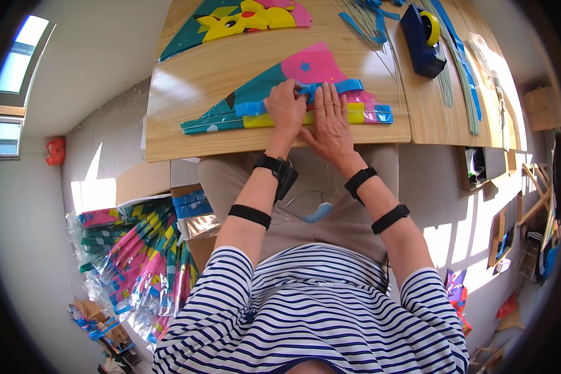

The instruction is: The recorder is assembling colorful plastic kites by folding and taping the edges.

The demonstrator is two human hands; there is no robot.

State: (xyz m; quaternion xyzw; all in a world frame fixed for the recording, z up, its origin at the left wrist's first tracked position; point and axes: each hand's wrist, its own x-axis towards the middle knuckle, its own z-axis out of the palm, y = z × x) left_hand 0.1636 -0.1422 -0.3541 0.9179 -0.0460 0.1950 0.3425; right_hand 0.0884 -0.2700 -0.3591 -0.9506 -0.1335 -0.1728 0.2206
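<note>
A folded kite (pixel 258 87) of thin green, pink and yellow plastic lies near the front edge of the table, with a blue star on its pink part. Across its lower part runs a blue plastic strip (pixel 350 85), looped or bunched between my hands. My left hand (pixel 285 111) has its fingers curled closed on this strip. Flat on the kite, my right hand (pixel 330 121) presses down with its fingers stretched out beside the strip. Thin clear rods or folds stick out along the kite's near edge, and the parts under my palms are hidden.
Another kite (pixel 249 22) with a yellow cartoon figure lies at the far left. A dark blue tape dispenser (pixel 422 42), thin rods (pixel 364 22) and blue strips (pixel 461 50) occupy the right side. Bagged folded kites (pixel 146 255) and a cardboard box (pixel 143 181) are left of my legs.
</note>
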